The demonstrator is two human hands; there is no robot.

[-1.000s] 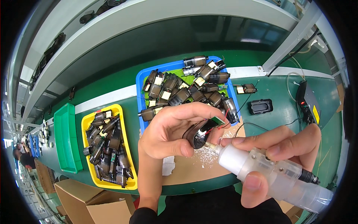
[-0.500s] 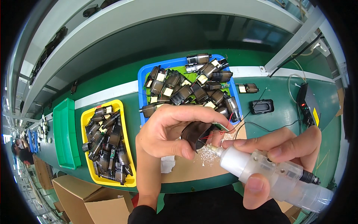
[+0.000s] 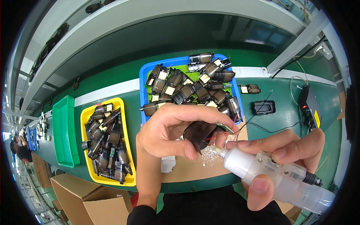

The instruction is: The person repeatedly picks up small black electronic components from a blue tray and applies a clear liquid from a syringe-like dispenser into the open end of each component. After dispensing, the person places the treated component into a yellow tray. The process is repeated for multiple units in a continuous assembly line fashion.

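Smoky, curved plastic housing (image 3: pixel 198 134) is grasped by left hand (image 3: pixel 159 137), translucent cylindrical plastic dispenser (image 3: pixel 280 180) (four o'clock) by right hand (image 3: pixel 300 148).

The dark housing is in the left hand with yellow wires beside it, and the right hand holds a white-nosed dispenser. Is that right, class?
The wires beside the dark housing are red, not yellow, as the head view shows. The left hand does hold it, and the right hand the dispenser.
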